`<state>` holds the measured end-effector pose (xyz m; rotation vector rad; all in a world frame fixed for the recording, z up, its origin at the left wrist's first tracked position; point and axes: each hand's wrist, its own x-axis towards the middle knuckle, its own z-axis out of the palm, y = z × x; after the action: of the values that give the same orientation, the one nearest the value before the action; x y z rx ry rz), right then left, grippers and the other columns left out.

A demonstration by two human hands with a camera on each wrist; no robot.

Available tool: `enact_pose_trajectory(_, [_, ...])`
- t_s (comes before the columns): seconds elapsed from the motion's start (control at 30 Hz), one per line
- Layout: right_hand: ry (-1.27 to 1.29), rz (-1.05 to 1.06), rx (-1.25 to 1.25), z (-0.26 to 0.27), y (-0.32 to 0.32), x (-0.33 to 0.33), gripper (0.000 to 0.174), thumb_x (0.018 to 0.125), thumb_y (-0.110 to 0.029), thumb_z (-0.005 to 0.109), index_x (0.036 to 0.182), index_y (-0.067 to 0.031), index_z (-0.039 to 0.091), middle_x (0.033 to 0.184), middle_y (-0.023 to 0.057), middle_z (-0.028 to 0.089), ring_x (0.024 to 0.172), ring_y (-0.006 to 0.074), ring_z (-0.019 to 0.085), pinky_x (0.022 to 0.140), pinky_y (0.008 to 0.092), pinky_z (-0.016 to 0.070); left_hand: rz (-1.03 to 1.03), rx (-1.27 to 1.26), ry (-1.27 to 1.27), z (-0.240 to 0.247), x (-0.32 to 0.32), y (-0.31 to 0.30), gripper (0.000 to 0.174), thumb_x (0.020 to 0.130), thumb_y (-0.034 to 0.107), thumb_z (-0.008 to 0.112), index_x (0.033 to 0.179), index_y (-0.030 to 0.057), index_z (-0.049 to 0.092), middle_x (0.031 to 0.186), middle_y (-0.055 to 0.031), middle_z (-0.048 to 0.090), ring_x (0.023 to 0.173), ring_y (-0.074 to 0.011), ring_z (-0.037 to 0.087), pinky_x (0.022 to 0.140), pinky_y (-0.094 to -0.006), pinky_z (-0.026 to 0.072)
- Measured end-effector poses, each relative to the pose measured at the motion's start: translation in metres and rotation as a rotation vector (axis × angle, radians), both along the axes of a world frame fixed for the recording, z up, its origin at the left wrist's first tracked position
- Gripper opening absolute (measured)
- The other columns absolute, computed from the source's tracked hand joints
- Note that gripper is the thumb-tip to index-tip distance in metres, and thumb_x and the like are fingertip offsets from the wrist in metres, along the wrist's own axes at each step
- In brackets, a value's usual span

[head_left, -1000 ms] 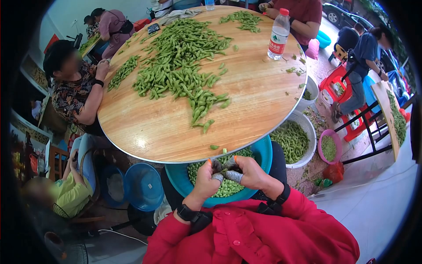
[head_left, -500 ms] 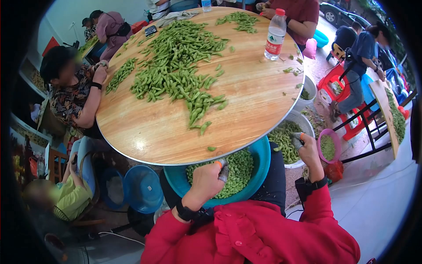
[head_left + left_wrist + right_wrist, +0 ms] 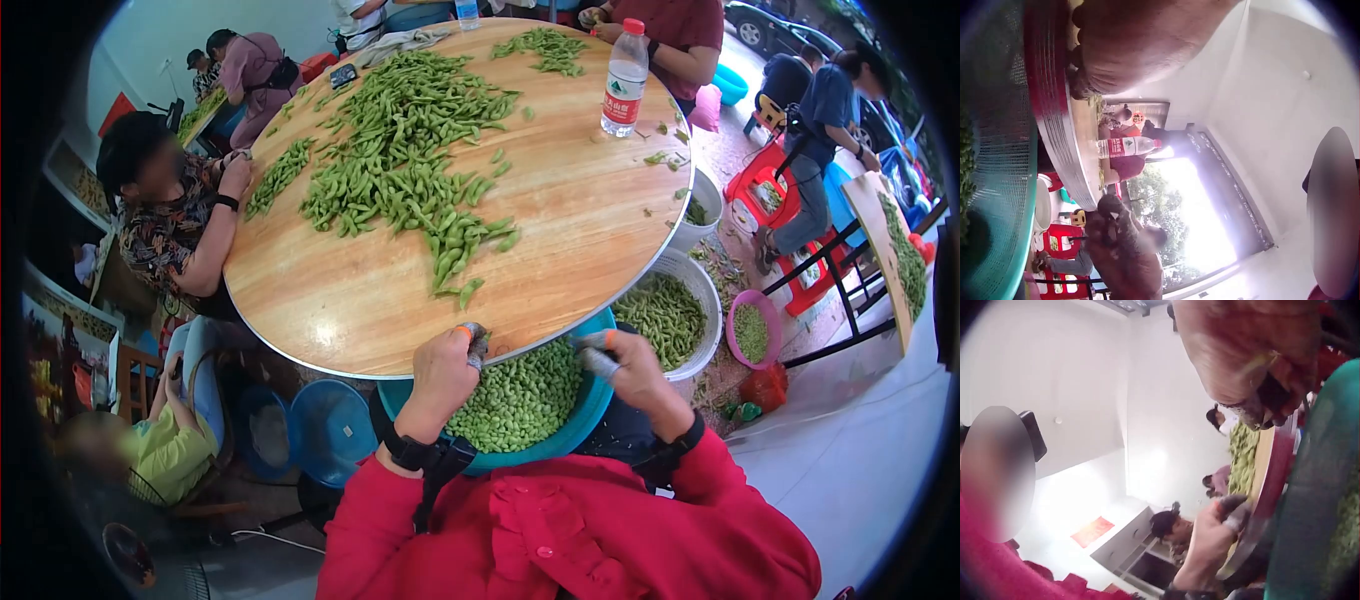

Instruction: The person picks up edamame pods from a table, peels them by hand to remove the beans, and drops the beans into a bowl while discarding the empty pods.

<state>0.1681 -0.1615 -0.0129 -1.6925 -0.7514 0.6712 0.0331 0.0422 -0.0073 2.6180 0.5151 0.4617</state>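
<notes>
In the head view my left hand (image 3: 447, 368) is at the near edge of the round wooden table (image 3: 330, 290), its covered fingertips bent down where a loose pod lay. I cannot tell whether they pinch it. My right hand (image 3: 640, 372) hovers over the right rim of the teal basin (image 3: 592, 400), fingers loosely bent, nothing visible in them. Grey wraps and orange bands cover fingers of both hands. Shelled green beans (image 3: 515, 400) fill much of the basin. A large heap of green soybean pods (image 3: 400, 140) spreads over the table, trailing toward me.
Right of the basin stands a white bucket (image 3: 712, 300) of green pods or hulls, beside a pink basket (image 3: 774, 330). A water bottle (image 3: 625, 80) stands on the table's right side. Blue basins (image 3: 335, 430) sit on the floor at left. Other people sit around.
Both hands were together over the basin. They parted, the right reaching to the white bucket, then coming back to the basin rim. The left moved up to the table edge, covering the loose pod's place.
</notes>
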Motion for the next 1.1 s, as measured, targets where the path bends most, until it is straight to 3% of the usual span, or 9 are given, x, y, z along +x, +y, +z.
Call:
enact_pose_trajectory(0.1, [0.053,0.131,0.036,0.005,0.025,-0.018,0.021,0.081,-0.008,0.056,0.1,0.0003,0.058,0.082,0.0052,0.061,0.074,0.0091,0.051,0.067,0.0252,0.043,0.05,-0.478,-0.045,0.002,-0.005,-0.008,0.012,0.075,0.006,0.062,0.085,0.0003,0.059,0.071,-0.0075,0.061,0.062,-0.0165,0.059,0.057,-0.0286,0.0458])
enact_pose_trajectory(0.2, [0.177,0.177,0.134,0.003,0.043,-0.028,0.022,0.082,-0.011,0.056,0.101,0.0009,0.057,0.085,0.0038,0.06,0.076,0.0088,0.051,0.069,0.0249,0.0428,-0.007,-0.961,-0.243,0.0,-0.012,-0.017,0.01,0.076,0.004,0.063,0.084,0.0003,0.058,0.071,-0.0012,0.058,0.061,-0.0075,0.053,0.054,-0.0217,0.0431])
enact_pose_trajectory(0.3, [0.378,0.246,0.169,0.007,0.045,-0.03,0.023,0.083,-0.014,0.056,0.101,0.0011,0.057,0.088,0.0023,0.06,0.08,0.008,0.052,0.072,0.0244,0.0422,-0.025,-1.265,-0.202,0.008,-0.016,-0.021,0.009,0.076,0.003,0.063,0.083,0.0014,0.057,0.071,0.0002,0.057,0.058,-0.0055,0.052,0.051,-0.0183,0.041])
enact_pose_trajectory(0.4, [0.496,0.285,0.197,0.014,0.042,-0.031,0.025,0.084,-0.016,0.055,0.102,0.0006,0.057,0.091,0.0012,0.06,0.083,0.0071,0.051,0.075,0.0238,0.0417,-0.006,-1.364,-0.162,0.016,-0.017,-0.025,0.011,0.075,0.003,0.064,0.083,0.0025,0.056,0.068,0.0014,0.055,0.056,-0.0037,0.049,0.049,-0.016,0.0381])
enact_pose_trajectory(0.5, [0.525,0.3,0.231,0.025,0.04,-0.034,0.024,0.085,-0.016,0.054,0.103,0.0008,0.057,0.093,0.0009,0.06,0.084,0.0067,0.051,0.075,0.0232,0.0416,-0.058,-1.399,-0.187,0.017,-0.017,-0.027,0.012,0.074,0.003,0.064,0.083,0.0028,0.055,0.066,0.002,0.054,0.054,-0.0037,0.048,0.046,-0.0156,0.0363])
enact_pose_trajectory(0.6, [0.485,0.311,0.241,0.026,0.04,-0.035,0.023,0.085,-0.013,0.053,0.102,0.0012,0.057,0.093,0.0011,0.06,0.083,0.0065,0.051,0.075,0.0228,0.0417,-0.102,-1.439,-0.132,0.014,-0.021,-0.023,0.011,0.076,0.001,0.062,0.085,-0.0003,0.055,0.075,-0.0012,0.058,0.068,-0.0063,0.054,0.062,-0.0188,0.045])
enact_pose_trajectory(0.83, [0.335,0.299,0.117,0.021,0.04,-0.033,0.019,0.083,-0.007,0.053,0.1,0.001,0.058,0.088,0.0009,0.06,0.08,0.0054,0.05,0.072,0.0222,0.0413,-0.096,-1.57,-0.127,0.011,-0.023,-0.024,0.009,0.077,0.002,0.062,0.082,0.0024,0.054,0.07,0.0015,0.055,0.058,-0.0035,0.048,0.05,-0.0164,0.0383])
enact_pose_trajectory(1.0, [0.366,0.25,0.17,0.007,0.05,-0.035,0.016,0.082,-0.007,0.054,0.096,0.0006,0.059,0.084,-0.0002,0.059,0.076,0.0055,0.048,0.068,0.0221,0.041,-0.048,-1.548,-0.152,0.008,-0.021,-0.024,0.009,0.077,0.002,0.06,0.083,0.0067,0.055,0.067,0.0014,0.055,0.05,-0.0031,0.045,0.042,-0.0149,0.0309])
enact_pose_trajectory(1.1, [0.401,0.229,0.157,0.001,0.051,-0.033,0.015,0.082,-0.007,0.054,0.095,0.0002,0.058,0.083,-0.0003,0.059,0.076,0.0059,0.048,0.069,0.0222,0.041,-0.112,-0.922,-0.146,0.014,-0.018,-0.03,0.014,0.076,0.01,0.063,0.083,0.0026,0.054,0.067,0.0006,0.055,0.053,-0.0089,0.049,0.046,-0.0229,0.0377])
